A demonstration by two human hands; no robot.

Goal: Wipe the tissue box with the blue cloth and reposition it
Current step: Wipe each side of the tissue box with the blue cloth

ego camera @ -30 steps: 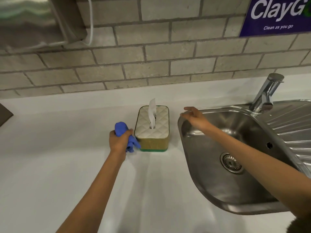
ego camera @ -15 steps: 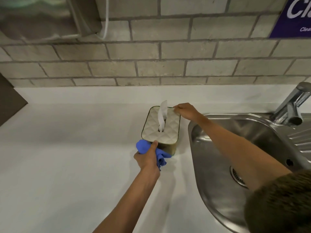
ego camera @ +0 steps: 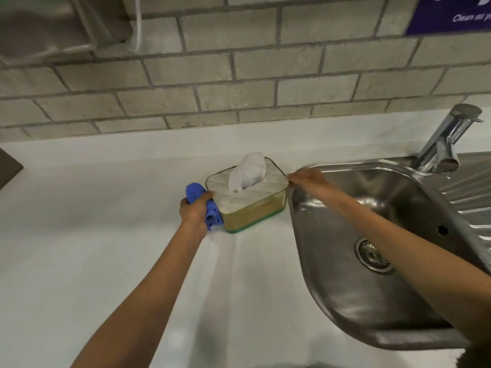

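White worktop beside a steel sink carries the quilted cream tissue box, skewed. Its left corner is pressed by the left hand, fingers closed round a bunched blue cloth; its right corner is pinched by the right hand.

Blue cloth mostly buried in the left hand; right hand's fingertips blurred at the tissue box corner (grip unclear); sign above cropped.
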